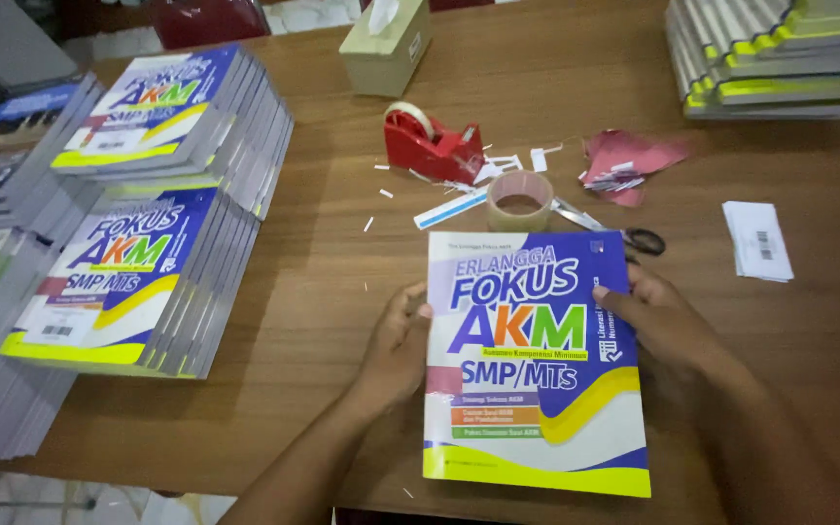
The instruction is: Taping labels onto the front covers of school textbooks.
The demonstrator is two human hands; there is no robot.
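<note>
Both hands hold a blue-and-yellow book [537, 360] flat on the near table [342, 292]: left hand [396, 345] pinches its left edge, right hand [658, 316] grips the right. Tape roll [520, 199] and scissors [614, 231] lie just beyond; reaching them would free one hand.

A single head-worn view is aimed steeply down, close over the near edge of a wooden table [342, 321].

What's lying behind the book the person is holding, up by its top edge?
Just beyond the book sit a roll of brown tape, a blue-and-white paper strip and scissors. The scissors' blades partly slip behind the tape roll, and the tabletop beneath the book is hidden.
</note>
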